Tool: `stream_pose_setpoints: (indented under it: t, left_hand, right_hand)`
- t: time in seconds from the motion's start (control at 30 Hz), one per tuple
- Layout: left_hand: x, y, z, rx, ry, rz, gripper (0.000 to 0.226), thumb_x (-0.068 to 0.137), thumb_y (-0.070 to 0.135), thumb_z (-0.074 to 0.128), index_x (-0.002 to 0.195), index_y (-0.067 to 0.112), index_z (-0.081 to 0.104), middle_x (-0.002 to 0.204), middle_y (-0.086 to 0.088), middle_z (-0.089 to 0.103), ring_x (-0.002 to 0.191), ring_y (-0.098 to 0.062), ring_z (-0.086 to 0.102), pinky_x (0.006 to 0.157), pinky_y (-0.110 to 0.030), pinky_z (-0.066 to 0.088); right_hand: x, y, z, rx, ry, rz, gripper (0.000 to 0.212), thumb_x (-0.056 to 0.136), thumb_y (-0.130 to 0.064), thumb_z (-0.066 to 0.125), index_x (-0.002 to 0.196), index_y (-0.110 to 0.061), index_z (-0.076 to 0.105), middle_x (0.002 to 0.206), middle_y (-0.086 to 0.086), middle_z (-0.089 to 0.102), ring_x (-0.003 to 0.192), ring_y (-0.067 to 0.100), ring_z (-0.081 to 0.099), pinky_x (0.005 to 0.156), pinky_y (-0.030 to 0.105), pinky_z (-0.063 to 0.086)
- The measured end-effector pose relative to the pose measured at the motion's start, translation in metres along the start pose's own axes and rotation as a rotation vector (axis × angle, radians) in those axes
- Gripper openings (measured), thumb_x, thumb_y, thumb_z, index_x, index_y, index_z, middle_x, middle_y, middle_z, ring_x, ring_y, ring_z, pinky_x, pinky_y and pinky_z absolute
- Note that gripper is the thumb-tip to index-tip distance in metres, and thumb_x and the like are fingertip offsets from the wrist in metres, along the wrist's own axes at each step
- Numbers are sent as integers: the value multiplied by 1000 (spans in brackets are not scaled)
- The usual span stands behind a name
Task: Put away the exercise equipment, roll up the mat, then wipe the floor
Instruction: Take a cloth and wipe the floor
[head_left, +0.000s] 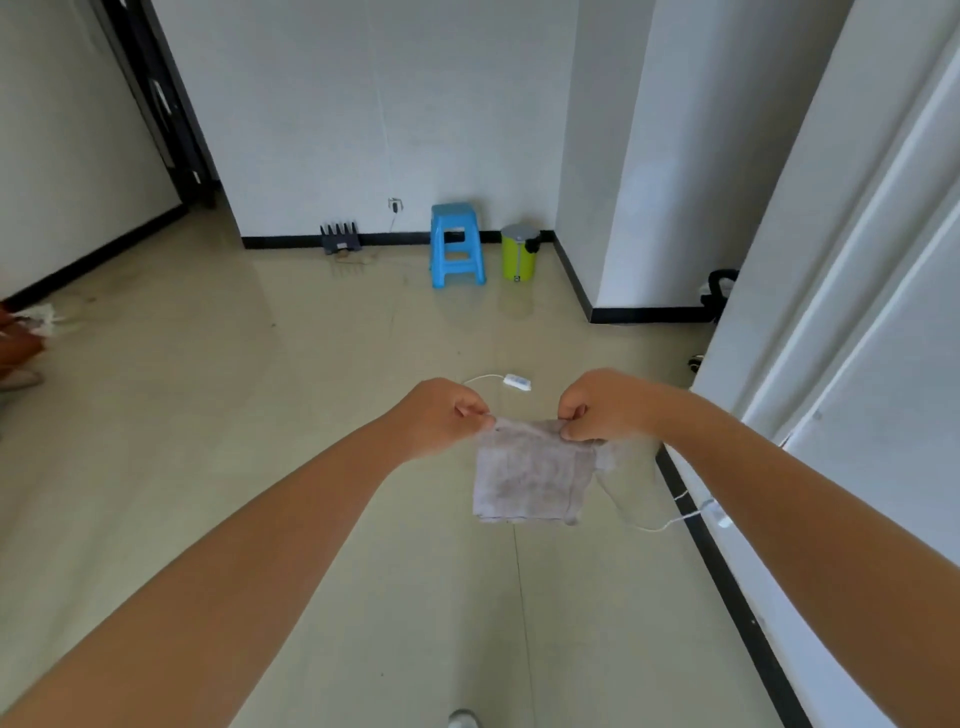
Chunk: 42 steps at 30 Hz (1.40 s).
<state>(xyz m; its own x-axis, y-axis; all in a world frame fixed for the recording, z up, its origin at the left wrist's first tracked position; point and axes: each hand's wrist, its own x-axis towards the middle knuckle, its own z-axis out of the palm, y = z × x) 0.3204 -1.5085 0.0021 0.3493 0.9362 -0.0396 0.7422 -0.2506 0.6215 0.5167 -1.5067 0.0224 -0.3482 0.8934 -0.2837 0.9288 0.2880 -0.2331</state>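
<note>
Above the tiled floor, near its right edge, left hand and right hand each pinch a top corner of a hanging grey cloth. Wiping seems next: lowering it flat.

The glossy beige tiled floor carries a blue plastic stool beside a green bin at the far wall. A white cable trails along the right baseboard.
</note>
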Motion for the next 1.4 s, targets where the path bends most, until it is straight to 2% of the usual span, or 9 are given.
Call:
stream_pose_setpoints:
  t: [0.2, 0.3, 0.5, 0.77, 0.93, 1.1, 1.17, 1.27, 1.4]
  left_hand:
    - [193, -64, -89, 120, -9, 23, 24, 93, 18, 55, 106, 3, 69, 104, -10, 69, 85, -9, 53, 57, -1, 32]
    - [288, -89, -133, 170, 21, 37, 26, 94, 18, 53, 108, 4, 69, 111, -8, 69, 98, -18, 61, 59, 0, 31]
    - [482, -154, -194, 304, 85, 85, 28, 94, 23, 52, 109, 7, 70, 109, -6, 69, 94, -16, 58, 62, -6, 30]
    - [732, -248, -289, 461, 234, 53, 31, 98, 23, 45, 103, 6, 70, 97, -12, 69, 83, -17, 51, 73, -29, 39]
    - [886, -321, -347, 570, 301, 41, 33, 99, 23, 39, 100, 8, 69, 84, -1, 48, 80, -11, 43, 67, -22, 31]
    - [1049, -405, -396, 676, 297, 110, 32, 99, 27, 40, 111, 12, 66, 105, -8, 61, 99, -22, 56, 75, -30, 43]
    - [1110, -438, -412, 734, 320, 229, 24, 92, 22, 54, 96, 5, 70, 92, -12, 65, 87, -28, 61, 70, -34, 47]
    - [1198, -478, -430, 861, 362, 338, 25, 53, 19, 88, 53, 10, 65, 53, -4, 58, 45, -20, 57, 42, -22, 43]
    - [1310, -523, -440, 824, 365, 362, 33, 41, 18, 91, 45, 13, 58, 48, 0, 54, 40, -18, 52, 40, -18, 39]
  right_hand:
    - [204, 32, -89, -1, 1, -33, 26, 88, -11, 51, 95, 10, 64, 79, 14, 54, 72, 16, 45, 57, 19, 32]
    - [301, 51, -132, 1, 42, -51, 26, 90, -14, 50, 100, 6, 64, 101, 21, 64, 81, 14, 46, 59, 18, 33]
    - [506, 101, -207, -29, 79, -90, 30, 91, -17, 50, 105, 5, 65, 105, 19, 66, 83, 14, 47, 56, 11, 28]
    - [778, 145, -308, -104, 181, -180, 28, 92, -18, 49, 95, 4, 66, 60, -7, 39, 72, 12, 43, 52, 12, 23]
    - [956, 166, -352, -140, 256, -189, 30, 92, -19, 48, 95, 4, 66, 65, 0, 41, 81, 16, 44, 62, 24, 33]
    - [1134, 191, -392, -161, 287, -135, 25, 91, -18, 47, 82, -1, 62, 62, -4, 34, 79, 17, 44, 67, 28, 34]
    - [1198, 203, -409, -158, 320, -96, 25, 91, -16, 47, 86, 0, 64, 68, 0, 38, 79, 17, 44, 69, 29, 36]
    - [1284, 219, -427, -198, 394, -38, 25, 90, -14, 44, 92, -1, 65, 81, 4, 43, 80, 17, 43, 68, 27, 33]
    - [1388, 249, -443, -218, 417, 28, 25, 87, -12, 44, 96, 1, 63, 93, 14, 56, 83, 19, 43, 69, 27, 29]
